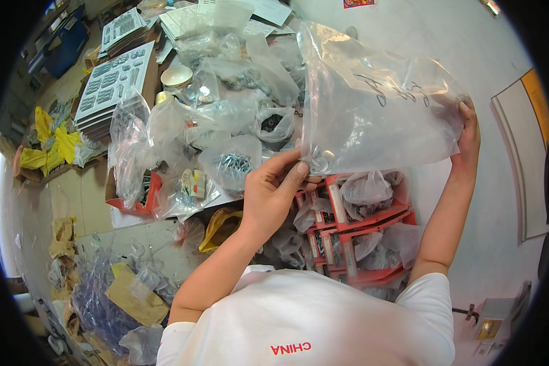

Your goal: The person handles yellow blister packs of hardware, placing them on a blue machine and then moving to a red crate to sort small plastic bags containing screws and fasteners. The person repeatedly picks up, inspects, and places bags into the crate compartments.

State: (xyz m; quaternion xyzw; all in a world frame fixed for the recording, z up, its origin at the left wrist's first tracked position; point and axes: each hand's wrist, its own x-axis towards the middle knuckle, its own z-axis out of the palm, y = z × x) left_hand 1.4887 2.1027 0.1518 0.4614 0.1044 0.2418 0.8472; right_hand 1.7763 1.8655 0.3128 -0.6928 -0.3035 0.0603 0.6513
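Note:
A large clear plastic bag (372, 116) with handwriting on it is stretched out between my hands. My left hand (277, 186) pinches its lower left corner, thumb on the near side. Close to that thumb, a few small round metal pieces (322, 160) show through the plastic; I cannot tell their exact kind. My right hand (468, 131) grips the opposite side of the bag, its fingers partly hidden behind the plastic. Below the bag stand red parts bins (354, 229) with plastic bags in them. Left of my left hand lies an open bag of screws (232, 163).
The table holds heaped plastic bags (226, 110), a white bowl (177, 75) and stacked cards of hardware (113, 85). A red box (133, 198) sits at its near left edge. Crumpled wrapping (116, 305) covers the floor at lower left. A white wall (470, 55) rises at the right.

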